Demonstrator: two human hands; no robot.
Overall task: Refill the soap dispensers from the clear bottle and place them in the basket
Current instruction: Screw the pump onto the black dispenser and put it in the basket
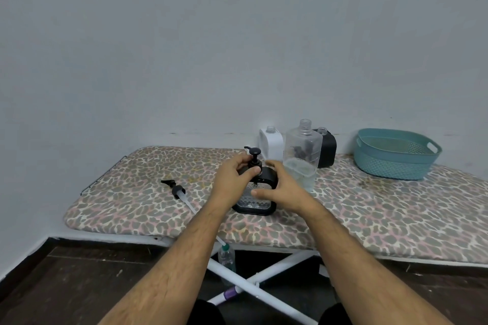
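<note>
The ironing board (132,208) wears matt leopard-print cloth. The clear bottle (302,153) is glossy see-through plastic. The far-right basket (390,166) is matt teal perforated plastic. The floor (79,285) looks like scuffed dark wood.

Both bare forearms reach forward, the left hand (235,174) pinching with curled fingers, the right hand (284,187) cupped.

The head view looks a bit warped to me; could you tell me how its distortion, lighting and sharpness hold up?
Head view: wide-angle bending curves the ironing board edge; light is soft and even, with faint shadows; the clear bottle shows no strong glare; left hand and right hand on the dispenser look slightly soft.
</note>
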